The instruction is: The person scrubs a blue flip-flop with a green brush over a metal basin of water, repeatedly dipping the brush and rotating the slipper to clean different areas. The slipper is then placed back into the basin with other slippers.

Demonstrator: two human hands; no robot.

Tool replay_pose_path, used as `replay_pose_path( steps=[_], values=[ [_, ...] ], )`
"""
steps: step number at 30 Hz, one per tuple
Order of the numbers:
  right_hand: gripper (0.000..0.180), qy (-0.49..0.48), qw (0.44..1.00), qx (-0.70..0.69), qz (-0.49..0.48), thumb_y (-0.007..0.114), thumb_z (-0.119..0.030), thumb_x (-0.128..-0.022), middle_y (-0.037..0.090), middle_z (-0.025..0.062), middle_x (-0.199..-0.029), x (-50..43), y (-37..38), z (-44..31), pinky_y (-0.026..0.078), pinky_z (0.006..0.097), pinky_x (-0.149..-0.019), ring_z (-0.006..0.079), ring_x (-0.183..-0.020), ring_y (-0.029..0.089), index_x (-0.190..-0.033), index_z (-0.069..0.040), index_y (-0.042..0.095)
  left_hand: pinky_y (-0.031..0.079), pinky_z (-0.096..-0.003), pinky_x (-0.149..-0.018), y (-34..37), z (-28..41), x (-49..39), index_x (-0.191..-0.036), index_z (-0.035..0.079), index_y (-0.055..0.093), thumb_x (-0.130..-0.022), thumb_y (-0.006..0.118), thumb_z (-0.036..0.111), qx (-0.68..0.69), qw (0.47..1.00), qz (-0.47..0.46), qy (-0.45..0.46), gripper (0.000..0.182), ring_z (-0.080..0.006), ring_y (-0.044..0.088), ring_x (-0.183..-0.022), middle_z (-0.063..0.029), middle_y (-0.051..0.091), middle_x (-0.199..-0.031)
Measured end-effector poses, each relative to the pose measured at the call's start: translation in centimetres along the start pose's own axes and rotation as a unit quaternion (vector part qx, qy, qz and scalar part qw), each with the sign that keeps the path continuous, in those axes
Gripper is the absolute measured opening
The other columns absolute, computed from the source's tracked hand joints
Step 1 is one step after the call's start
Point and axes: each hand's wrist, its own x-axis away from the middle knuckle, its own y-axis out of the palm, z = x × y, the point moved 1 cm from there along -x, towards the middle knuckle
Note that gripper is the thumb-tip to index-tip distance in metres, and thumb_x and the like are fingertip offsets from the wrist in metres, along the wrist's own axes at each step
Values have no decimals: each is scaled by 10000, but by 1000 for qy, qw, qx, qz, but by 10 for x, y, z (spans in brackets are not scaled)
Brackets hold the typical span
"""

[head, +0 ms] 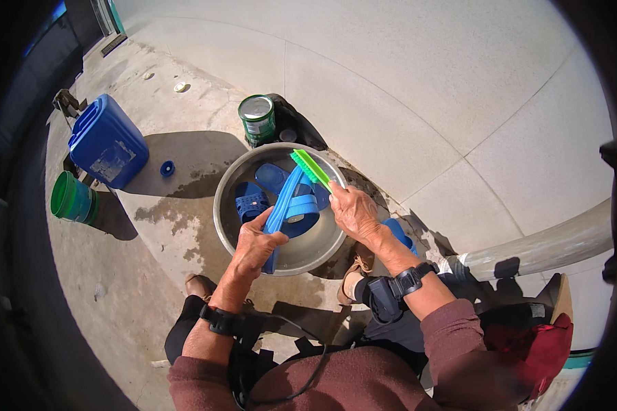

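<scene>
My left hand (257, 239) grips a light-blue and dark-blue sandal (285, 200) by one end, tilted over a round metal basin (222, 226). In my right hand (354, 210) is the handle of a bright green scrub brush (313, 168); its green bristles are at the upper end of that sandal. Inside the basin lie a dark-blue perforated slide sandal (251, 201), a blue sandal (271, 177) and one with a light-blue ribbed strap (303, 205), in cloudy water. How deep the water is cannot be told.
A blue plastic jerrycan (111, 146), its blue cap (168, 168) and a green bucket (75, 199) are at the left. Beyond the basin, a green tin (257, 118) stands by the tiled wall (370, 61). Blue footwear (398, 232) lies right of the basin; a pipe (539, 246) runs farther right.
</scene>
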Motion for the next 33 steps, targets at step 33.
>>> replay_pose_path(
  steps=[33],
  values=[
    [188,-43,977,-190,-84,490,-100,-844,566,220,-650,32,31,-48,484,393,-530,367,-604,587,-850,68,575,423,-323,-820,27,-16,-2,-1218,13,505,-874,578,249,201,969,143,16,423,-150,502,-915,-62,556,-1046]
  ],
)
